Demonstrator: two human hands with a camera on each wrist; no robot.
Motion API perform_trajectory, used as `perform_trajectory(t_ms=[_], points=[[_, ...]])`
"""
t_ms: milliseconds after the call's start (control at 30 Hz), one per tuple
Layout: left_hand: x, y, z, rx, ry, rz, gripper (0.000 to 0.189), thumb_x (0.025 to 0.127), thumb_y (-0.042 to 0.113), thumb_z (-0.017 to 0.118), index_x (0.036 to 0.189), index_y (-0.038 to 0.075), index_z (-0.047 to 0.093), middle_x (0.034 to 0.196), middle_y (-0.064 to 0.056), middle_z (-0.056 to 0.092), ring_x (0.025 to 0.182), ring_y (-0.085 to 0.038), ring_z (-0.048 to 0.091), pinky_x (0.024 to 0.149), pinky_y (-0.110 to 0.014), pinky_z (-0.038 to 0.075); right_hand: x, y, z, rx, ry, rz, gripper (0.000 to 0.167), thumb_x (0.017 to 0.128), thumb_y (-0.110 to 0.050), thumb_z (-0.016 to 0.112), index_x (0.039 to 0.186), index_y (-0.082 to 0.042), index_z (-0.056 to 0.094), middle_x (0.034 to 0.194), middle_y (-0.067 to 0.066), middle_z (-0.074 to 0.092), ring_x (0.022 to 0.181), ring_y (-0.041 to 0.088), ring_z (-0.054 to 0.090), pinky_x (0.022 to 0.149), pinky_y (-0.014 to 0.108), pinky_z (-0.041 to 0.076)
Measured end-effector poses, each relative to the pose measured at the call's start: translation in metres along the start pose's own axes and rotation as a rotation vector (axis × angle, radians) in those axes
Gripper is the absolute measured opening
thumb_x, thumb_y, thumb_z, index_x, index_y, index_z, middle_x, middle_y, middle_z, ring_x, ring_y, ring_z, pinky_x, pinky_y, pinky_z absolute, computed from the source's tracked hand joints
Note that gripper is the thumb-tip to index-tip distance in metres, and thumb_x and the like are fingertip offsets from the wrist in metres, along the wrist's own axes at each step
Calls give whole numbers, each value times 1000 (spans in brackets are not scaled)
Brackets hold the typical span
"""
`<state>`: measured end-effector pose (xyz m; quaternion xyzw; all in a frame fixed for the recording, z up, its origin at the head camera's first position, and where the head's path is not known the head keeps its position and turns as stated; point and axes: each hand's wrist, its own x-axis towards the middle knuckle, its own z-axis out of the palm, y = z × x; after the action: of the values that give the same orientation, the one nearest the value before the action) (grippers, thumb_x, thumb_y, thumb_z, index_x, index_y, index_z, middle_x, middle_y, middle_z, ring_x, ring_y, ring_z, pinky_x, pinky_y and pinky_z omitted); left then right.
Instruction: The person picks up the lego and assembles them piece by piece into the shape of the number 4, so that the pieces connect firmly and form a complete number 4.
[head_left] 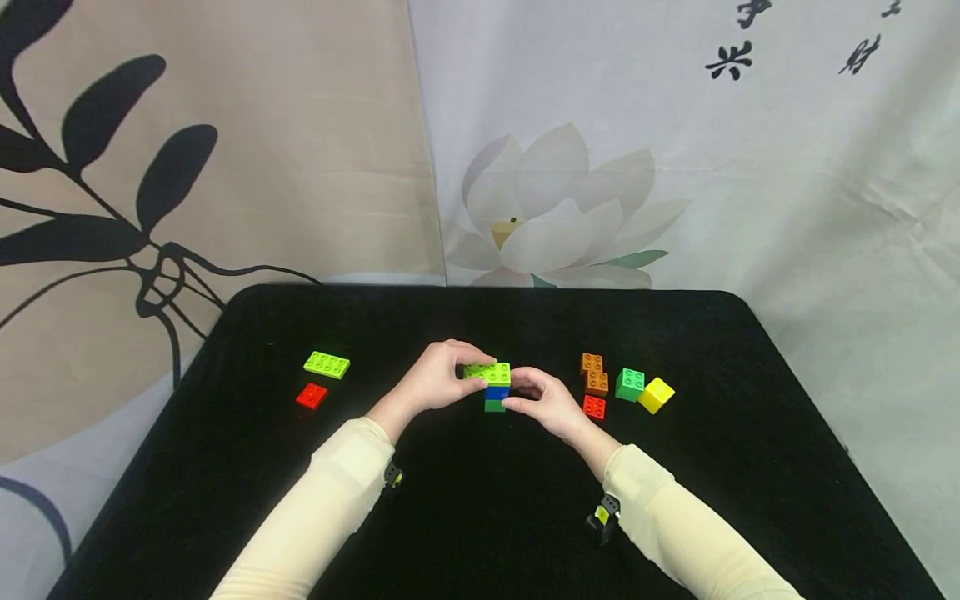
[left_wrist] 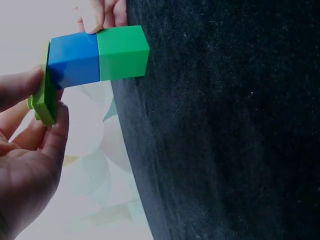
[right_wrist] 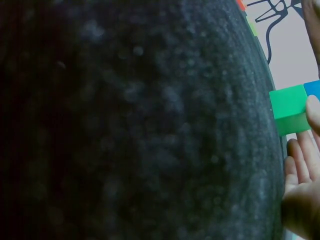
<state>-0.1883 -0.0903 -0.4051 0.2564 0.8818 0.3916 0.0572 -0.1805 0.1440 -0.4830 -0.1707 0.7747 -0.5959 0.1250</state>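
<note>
Nearest the camera, two cream sleeves (head_left: 330, 500) reach in over the black desk (head_left: 480, 517) toward a small brick stack (head_left: 492, 385) standing at its middle. The stack is the landmark: a green brick (head_left: 494, 406) sits on the desk, a blue brick (head_left: 497, 392) on top of it, and a lime plate (head_left: 487, 372) caps the blue one, overhanging to the stack's left. The left hand (head_left: 437, 379) pinches the lime plate between thumb and curled fingers, as the left wrist view shows. The right hand (head_left: 546, 400) has its fingers curled against the right side of the stack, a fingertip on the green brick. Right of the stack lie a red brick (head_left: 594, 407), two joined orange bricks (head_left: 594, 373), a green cube (head_left: 630, 384) and a yellow cube (head_left: 656, 394). Well to the stack's left lie a red tile (head_left: 311, 396) and, just beyond it, a lime flat plate (head_left: 327, 364). Behind the desk hangs a printed cloth backdrop (head_left: 555, 208).
</note>
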Motion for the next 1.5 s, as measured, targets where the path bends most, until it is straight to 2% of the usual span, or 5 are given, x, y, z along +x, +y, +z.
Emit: perform_trajectory(t_ms=[467,767,1033,1367,1500], points=[[1,2,1,3,-6,-26,29,86,12,78,115,12,75,112,-4,70,103,-22,60,82,-29,54,1,0,0,5,-2,5,37,92,-10,70,127,-4,59,125,10,64,117,25,59,103,45,44],[1,1,1,11,-18,-34,26,90,14,75,116,13,74,111,-2,70,108,-21,59,92,-40,50,-1,1,0,21,-19,-34,39,93,-6,68,129,2,56,127,17,61,119,32,57,103,48,43],[1,1,2,29,-3,7,29,88,12,76,117,11,74,110,-3,71,106,-23,60,88,-38,53,0,-1,1,-2,-3,-30,37,92,-8,69,127,-1,58,125,14,63,117,28,58,102,45,44],[-1,-6,4,4,12,15,31,87,12,77,118,12,74,113,-5,70,107,-24,59,87,-37,54,0,1,1,-6,-15,-31,37,93,-10,69,128,-1,58,126,14,63,117,28,58,101,42,45],[0,-5,4,3,16,22,30,87,12,77,117,11,74,112,-4,70,106,-24,59,87,-37,53,0,-2,1,-9,-12,-33,37,93,-6,68,128,2,57,126,17,62,117,31,58,102,47,45]])
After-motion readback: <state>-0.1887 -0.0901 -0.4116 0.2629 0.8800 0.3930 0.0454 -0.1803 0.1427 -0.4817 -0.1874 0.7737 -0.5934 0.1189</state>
